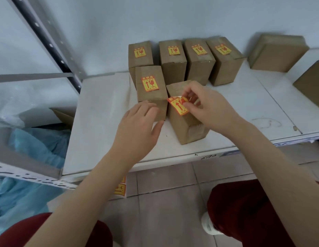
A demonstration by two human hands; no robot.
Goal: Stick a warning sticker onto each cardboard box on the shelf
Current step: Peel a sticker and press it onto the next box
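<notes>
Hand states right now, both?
Left hand: open, beside a stickered brown cardboard box.
Right hand: pinching the red-and-yellow warning sticker.

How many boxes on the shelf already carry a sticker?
5. Four back-row boxes and the front-left box. The right hand pinches a sixth sticker over the front box; two right boxes look bare.

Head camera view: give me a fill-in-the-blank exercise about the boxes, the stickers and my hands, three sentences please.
The back row holds ___ stickered boxes.
The right hand pinches a sticker printed in red on ___, over the front box.
The left hand, fingers relaxed, holds ___.
Missing words: four; yellow; nothing.
</notes>
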